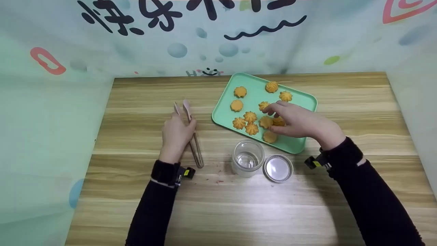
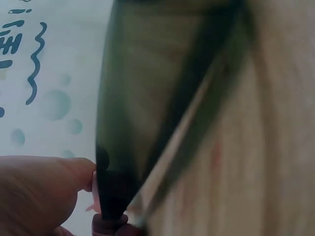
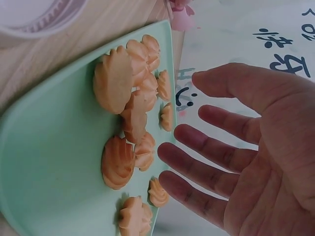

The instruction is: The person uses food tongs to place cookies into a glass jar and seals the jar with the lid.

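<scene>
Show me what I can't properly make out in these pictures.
- Head view: the middle of the tongs, hidden by the left hand.
- Head view: part of one cookie, covered by the right hand.
- Head view: red specks, too small to identify.
- Left wrist view: large dark shape, too blurred.
- Right wrist view: round thing, cut off by the top-left edges.

Cookies (image 1: 252, 128) lie on the tray (image 1: 296, 147), tongs (image 1: 198, 147) left, jar (image 1: 248, 159) before it.

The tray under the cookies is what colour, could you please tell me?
The tray is light mint green, which shows best in the head view.
</scene>
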A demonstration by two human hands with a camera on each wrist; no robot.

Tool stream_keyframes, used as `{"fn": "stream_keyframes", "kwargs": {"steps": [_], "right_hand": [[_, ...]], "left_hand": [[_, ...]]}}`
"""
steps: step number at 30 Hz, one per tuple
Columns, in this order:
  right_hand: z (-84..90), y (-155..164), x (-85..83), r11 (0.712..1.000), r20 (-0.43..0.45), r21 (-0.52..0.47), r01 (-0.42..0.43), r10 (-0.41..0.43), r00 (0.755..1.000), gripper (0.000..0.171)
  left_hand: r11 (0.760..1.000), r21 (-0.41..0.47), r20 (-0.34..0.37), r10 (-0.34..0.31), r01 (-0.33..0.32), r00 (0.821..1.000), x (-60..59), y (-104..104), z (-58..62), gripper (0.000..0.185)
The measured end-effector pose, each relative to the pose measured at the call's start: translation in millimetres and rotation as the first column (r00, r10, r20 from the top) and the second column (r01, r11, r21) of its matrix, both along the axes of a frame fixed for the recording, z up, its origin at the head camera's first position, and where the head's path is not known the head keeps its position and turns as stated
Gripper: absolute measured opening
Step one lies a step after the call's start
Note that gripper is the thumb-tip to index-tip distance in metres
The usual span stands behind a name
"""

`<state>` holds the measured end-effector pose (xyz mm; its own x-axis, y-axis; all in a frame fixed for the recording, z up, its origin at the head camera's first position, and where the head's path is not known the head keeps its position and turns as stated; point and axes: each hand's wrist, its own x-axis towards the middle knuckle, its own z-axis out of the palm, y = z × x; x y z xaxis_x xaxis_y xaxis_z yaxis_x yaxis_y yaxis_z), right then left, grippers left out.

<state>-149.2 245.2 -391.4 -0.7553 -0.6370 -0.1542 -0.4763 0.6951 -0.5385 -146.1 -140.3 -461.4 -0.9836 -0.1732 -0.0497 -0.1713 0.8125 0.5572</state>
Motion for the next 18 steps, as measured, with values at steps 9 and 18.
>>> {"fn": "stream_keyframes", "kwargs": {"steps": [9, 18], "right_hand": [[2.0, 12.5, 0.5, 0.989, -0.001, -0.135, 0.058, -0.058, 0.998, 0.048], [4.0, 16.3, 13.7, 0.967, -0.025, -0.242, 0.084, -0.093, 0.995, 0.047]], "left_hand": [[0.986, 0.164, -0.043, -0.002, 0.009, 0.999, -2.1, -4.2, 13.6, 0.027], [0.922, 0.377, -0.145, 0.149, -0.085, 0.978, 1.5, -10.8, 39.0, 0.042]]}}
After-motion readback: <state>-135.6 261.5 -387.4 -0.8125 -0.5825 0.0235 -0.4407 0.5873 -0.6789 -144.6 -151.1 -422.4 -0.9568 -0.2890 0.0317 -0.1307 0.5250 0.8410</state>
